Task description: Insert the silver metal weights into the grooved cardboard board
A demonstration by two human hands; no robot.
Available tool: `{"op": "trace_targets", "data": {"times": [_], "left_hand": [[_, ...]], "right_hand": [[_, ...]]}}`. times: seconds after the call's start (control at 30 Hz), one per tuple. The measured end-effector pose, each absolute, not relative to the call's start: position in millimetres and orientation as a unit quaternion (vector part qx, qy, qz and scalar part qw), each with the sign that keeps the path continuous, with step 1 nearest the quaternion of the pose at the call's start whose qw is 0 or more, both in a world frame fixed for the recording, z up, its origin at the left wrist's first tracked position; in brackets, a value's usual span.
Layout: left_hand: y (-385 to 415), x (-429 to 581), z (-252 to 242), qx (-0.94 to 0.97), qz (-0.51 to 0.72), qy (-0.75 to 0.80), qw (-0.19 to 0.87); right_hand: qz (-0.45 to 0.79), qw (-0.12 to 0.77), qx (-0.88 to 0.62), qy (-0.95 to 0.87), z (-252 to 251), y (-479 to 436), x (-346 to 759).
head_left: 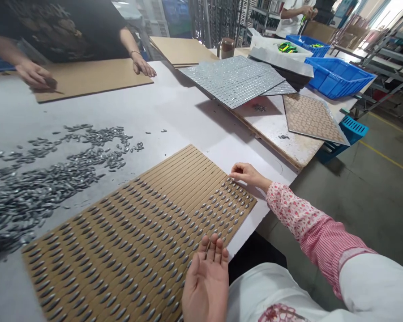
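A brown grooved board [184, 179] lies on the white table, covered with rows of small grey almond-shaped pieces [124, 278] except for a bare patch of grooves at its far corner. My right hand [250, 174] is at the board's right edge, beside the bare patch, thumb and fingertips pinched together; whatever they hold is too small to make out. Over the near edge of the board, my left hand [206, 281] is palm up, fingers stretched out and slightly curled. No piece shows on its palm. A large pile of the same loose grey pieces [50, 188] spreads to the left.
Across the table, a person's hands [141, 65] rest at another brown board [97, 78]. Silvery striped sheets [235, 78] are stacked at the back right, near a patterned panel [314, 118], blue bins [339, 78], a white-lined tray [275, 53] and a mug [226, 47].
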State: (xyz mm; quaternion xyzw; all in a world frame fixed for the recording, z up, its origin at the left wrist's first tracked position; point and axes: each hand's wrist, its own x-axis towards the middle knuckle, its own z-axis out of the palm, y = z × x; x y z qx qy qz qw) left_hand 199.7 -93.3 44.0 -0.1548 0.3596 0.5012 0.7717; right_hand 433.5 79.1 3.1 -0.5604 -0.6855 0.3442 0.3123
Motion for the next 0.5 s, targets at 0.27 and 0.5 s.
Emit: {"op": "trace_targets", "data": {"times": [0.27, 0.5], "left_hand": [[-92.8, 199.2, 45.7, -0.123, 0.502, 0.371, 0.772], [-105.7, 180.9, 53.1, -0.091, 0.532, 0.367, 0.758]], "right_hand": [[0.271, 0.26, -0.523, -0.765, 3.3, 81.1, 436.7], [0.239, 0.267, -0.509, -0.783, -0.4, 75.0, 437.7]]}}
